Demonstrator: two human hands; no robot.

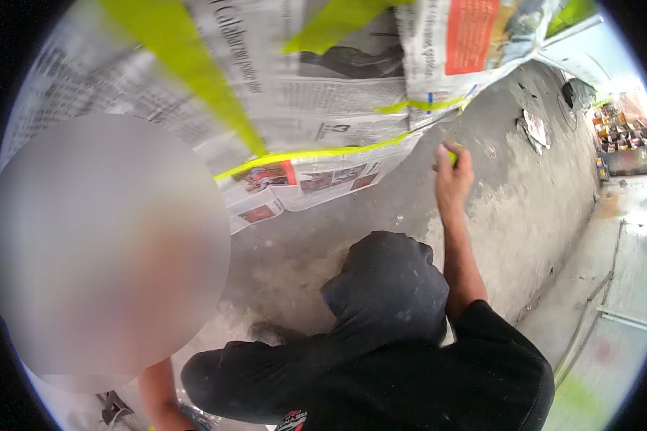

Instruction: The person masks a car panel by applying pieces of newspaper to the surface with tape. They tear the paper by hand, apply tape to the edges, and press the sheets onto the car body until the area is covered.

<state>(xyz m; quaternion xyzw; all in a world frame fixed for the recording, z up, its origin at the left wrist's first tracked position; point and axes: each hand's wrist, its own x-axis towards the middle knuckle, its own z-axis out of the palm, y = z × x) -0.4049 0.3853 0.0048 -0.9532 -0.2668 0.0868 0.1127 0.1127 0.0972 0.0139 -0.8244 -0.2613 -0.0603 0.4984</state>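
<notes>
My right hand (454, 172) is raised over the floor, off the right end of a newspaper-covered panel. Its fingers are closed around something small and yellow-green, the same colour as the masking tape; little of it shows. Newspaper sheets (323, 104) cover the upright surface ahead of me. Strips of yellow-green masking tape (316, 152) hold them along seams and the lower edge, where the paper hangs loose. Of my left arm only the forearm (158, 388) shows at the lower left; a large blurred disc hides the hand and whatever it touches.
The concrete floor (496, 237) is worn and stained. Paper scraps (533, 131) and a dark bag (577, 93) lie on it farther off. Many small items crowd a cluttered spot (622, 133) at the far right. A pale, paint-marked panel (611, 302) borders the right side.
</notes>
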